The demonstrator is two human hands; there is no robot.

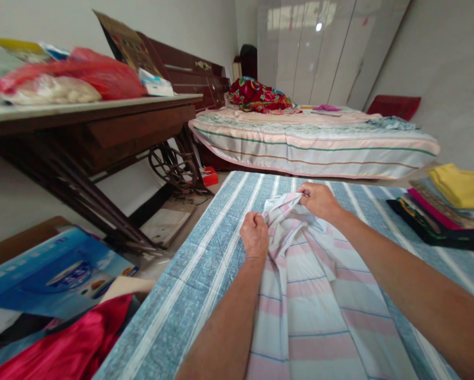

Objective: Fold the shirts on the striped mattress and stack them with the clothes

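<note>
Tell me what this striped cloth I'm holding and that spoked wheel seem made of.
Striped cloth: probably thin cotton or a blend, matte, creasing softly without shine. Spoked wheel: likely iron, dark and dull, judging by its slim spokes.

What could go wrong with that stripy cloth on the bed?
The pink-striped cloth is bunched up near the left hand and right hand, so it might get creased. The right hand pinches only its edge, so it could slip from that grip. And the right arm reaches past the folded stack, so a wide swing might knock it crooked.
</note>
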